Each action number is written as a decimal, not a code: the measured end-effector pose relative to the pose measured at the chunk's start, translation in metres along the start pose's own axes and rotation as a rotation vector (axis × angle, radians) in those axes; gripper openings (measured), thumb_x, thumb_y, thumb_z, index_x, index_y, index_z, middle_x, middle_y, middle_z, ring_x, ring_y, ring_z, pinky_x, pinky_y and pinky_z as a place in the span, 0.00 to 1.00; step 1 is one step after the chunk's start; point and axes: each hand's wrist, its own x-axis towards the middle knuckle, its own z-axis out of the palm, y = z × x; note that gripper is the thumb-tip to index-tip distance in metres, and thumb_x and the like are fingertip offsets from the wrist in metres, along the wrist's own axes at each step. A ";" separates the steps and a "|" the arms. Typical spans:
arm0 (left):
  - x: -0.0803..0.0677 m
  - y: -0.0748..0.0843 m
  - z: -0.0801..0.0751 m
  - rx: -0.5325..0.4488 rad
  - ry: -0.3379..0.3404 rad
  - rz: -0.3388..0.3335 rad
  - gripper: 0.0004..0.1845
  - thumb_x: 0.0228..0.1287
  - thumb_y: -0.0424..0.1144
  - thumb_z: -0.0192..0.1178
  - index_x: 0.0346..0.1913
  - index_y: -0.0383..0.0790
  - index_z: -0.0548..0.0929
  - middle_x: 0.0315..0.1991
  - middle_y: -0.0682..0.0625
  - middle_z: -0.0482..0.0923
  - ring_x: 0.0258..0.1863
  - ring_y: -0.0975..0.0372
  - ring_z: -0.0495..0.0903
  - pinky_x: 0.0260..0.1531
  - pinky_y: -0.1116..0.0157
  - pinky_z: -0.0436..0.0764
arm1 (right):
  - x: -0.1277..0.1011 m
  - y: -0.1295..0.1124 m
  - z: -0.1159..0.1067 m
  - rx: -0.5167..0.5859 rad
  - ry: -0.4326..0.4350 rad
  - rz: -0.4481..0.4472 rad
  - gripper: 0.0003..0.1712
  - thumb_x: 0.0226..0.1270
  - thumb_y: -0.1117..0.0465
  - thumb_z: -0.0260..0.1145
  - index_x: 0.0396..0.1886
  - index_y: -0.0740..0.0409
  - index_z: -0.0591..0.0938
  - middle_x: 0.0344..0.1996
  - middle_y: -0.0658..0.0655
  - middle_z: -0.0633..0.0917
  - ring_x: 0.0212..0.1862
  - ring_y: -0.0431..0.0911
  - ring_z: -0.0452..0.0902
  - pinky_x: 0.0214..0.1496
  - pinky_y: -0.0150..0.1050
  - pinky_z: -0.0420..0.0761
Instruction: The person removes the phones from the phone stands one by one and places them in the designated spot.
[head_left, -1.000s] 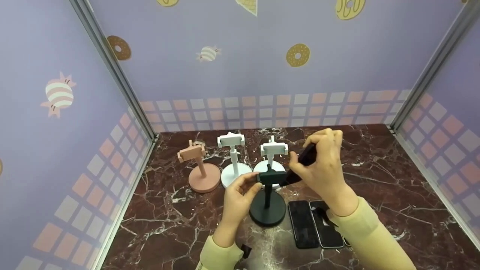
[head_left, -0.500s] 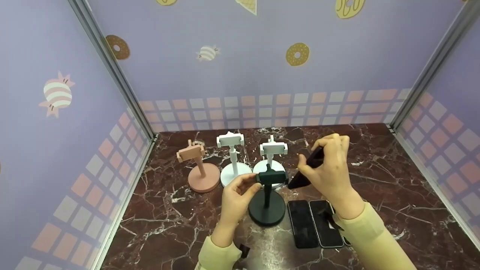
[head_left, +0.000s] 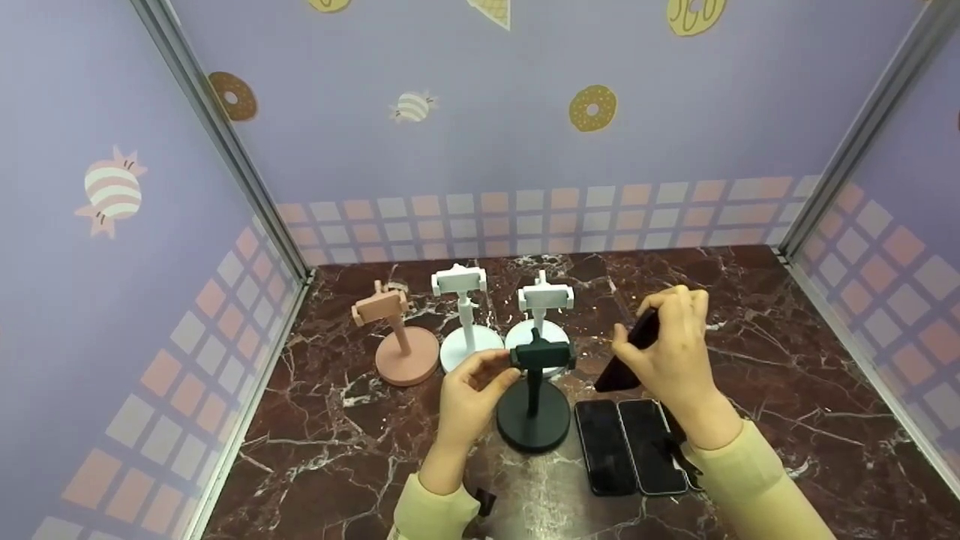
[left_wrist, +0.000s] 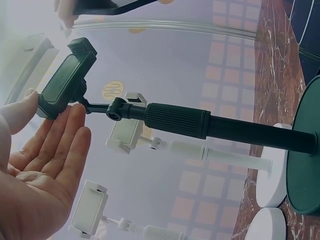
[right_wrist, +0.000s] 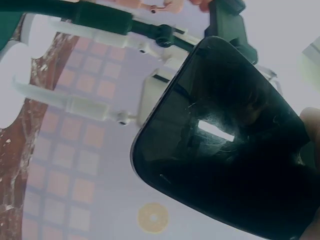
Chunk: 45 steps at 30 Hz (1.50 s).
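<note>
The black phone [head_left: 628, 351], a thin slab with rounded corners and a glossy, faintly scratched face [right_wrist: 225, 145], is tilted in the air just right of the black stand's clamp [head_left: 541, 355] and apart from it, above the near part of the marble table [head_left: 787, 390]. The right hand [head_left: 675, 352] grips it from the right, fingers curled over its upper edge and thumb on the near side, wrist bent down out of a pale yellow sleeve [head_left: 757, 480]. The left hand [head_left: 469, 390] reaches up from the near edge with the palm turned toward the clamp; its thumb and straightish fingertips [left_wrist: 75, 117] pinch the clamp's left end lightly. The black stand [head_left: 534, 390] is matte plastic: a round flat base, a ribbed upright pole and a ball joint under the clamp. Behind it stand two white stands [head_left: 461, 315] [head_left: 545, 311] and, further left, a pink stand [head_left: 397, 337], all the same shape. Two more dark phones [head_left: 630, 446] lie flat, side by side, just right of the black base. The tabletop is polished reddish-brown stone with white veins.
</note>
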 end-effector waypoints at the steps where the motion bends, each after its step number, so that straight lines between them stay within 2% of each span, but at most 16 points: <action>1: 0.000 0.000 0.000 0.001 0.001 -0.003 0.14 0.60 0.26 0.71 0.49 0.25 0.85 0.45 0.31 0.86 0.42 0.69 0.88 0.45 0.68 0.88 | -0.002 0.002 -0.001 -0.005 -0.005 0.007 0.17 0.49 0.69 0.69 0.35 0.69 0.71 0.30 0.64 0.72 0.39 0.60 0.58 0.46 0.51 0.57; 13: -0.001 -0.001 -0.003 0.010 0.000 -0.016 0.14 0.60 0.25 0.71 0.48 0.25 0.86 0.45 0.31 0.87 0.42 0.69 0.87 0.45 0.69 0.88 | -0.021 0.021 -0.012 -0.104 -0.062 0.066 0.18 0.48 0.69 0.69 0.37 0.68 0.71 0.32 0.65 0.71 0.40 0.60 0.57 0.42 0.48 0.59; 24: -0.002 -0.003 -0.006 0.026 -0.013 -0.010 0.13 0.61 0.26 0.71 0.48 0.27 0.86 0.44 0.32 0.87 0.41 0.69 0.87 0.44 0.69 0.88 | -0.029 0.032 -0.016 -0.160 -0.091 0.076 0.17 0.50 0.68 0.69 0.37 0.67 0.72 0.32 0.65 0.71 0.40 0.60 0.58 0.39 0.44 0.57; 32: -0.002 -0.007 -0.010 0.060 -0.021 -0.008 0.12 0.62 0.29 0.72 0.48 0.29 0.87 0.43 0.34 0.88 0.41 0.66 0.88 0.42 0.69 0.88 | -0.034 0.039 -0.021 -0.183 -0.092 0.096 0.18 0.48 0.68 0.69 0.37 0.68 0.71 0.33 0.65 0.71 0.40 0.60 0.58 0.39 0.46 0.58; 38: 0.000 -0.014 -0.010 0.076 -0.017 -0.036 0.13 0.63 0.28 0.71 0.49 0.27 0.86 0.43 0.32 0.87 0.39 0.67 0.88 0.40 0.71 0.87 | -0.038 0.044 -0.025 -0.214 -0.100 0.118 0.18 0.48 0.67 0.69 0.37 0.67 0.72 0.33 0.65 0.71 0.41 0.61 0.59 0.37 0.48 0.59; 41: 0.001 -0.019 -0.010 0.075 -0.014 -0.065 0.13 0.62 0.27 0.70 0.49 0.25 0.85 0.44 0.31 0.87 0.42 0.64 0.89 0.43 0.70 0.87 | -0.040 0.047 -0.027 -0.233 -0.106 0.126 0.19 0.47 0.68 0.70 0.38 0.67 0.72 0.34 0.64 0.72 0.41 0.60 0.59 0.35 0.48 0.60; 45: 0.003 -0.026 -0.008 0.110 -0.006 -0.094 0.15 0.61 0.28 0.72 0.50 0.26 0.85 0.47 0.33 0.87 0.47 0.55 0.89 0.48 0.69 0.87 | -0.043 0.051 -0.031 -0.257 -0.121 0.137 0.20 0.47 0.68 0.71 0.39 0.66 0.72 0.34 0.65 0.72 0.41 0.60 0.59 0.33 0.49 0.61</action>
